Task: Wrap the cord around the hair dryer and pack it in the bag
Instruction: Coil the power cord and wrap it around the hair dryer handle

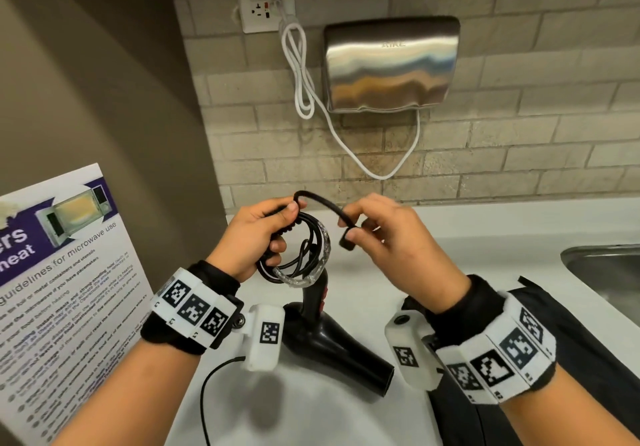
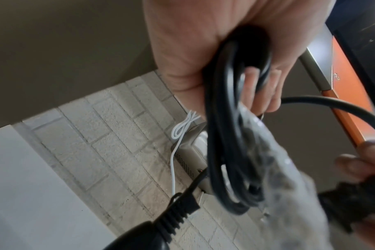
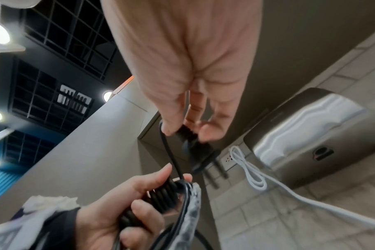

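a pale brick-tiled wall [image 1: 519, 106] rises beyond the hands, carrying a steel hand dryer [image 1: 391, 64], a white outlet [image 1: 265, 9] and a looped white cable [image 1: 301, 75]. a white counter [image 1: 485, 237] lies below, a steel sink [image 1: 606, 272] off right, a microwave poster [image 1: 62, 289] left.

The left hand [image 2: 203, 50] grips the black coiled cord [image 2: 229, 135] above the countertop [image 2: 32, 186].

Both grips held up off the bench [image 1: 467, 224], open air between them crossed only by the cord [image 1: 320, 201] arc. Under left grip [image 1: 256, 237]: hair dryer [image 1: 332, 338] lying on bench, blocks straight drop. Under right grip [image 1: 391, 237]: black bag [image 1: 571, 352], sink [image 1: 602, 272] further right. Left of left grip: leaning poster [image 1: 69, 293] and wall. Ahead: tiled wall, hand dryer [image 1: 391, 64] with white cable [image 1: 346, 140] hanging above bench.
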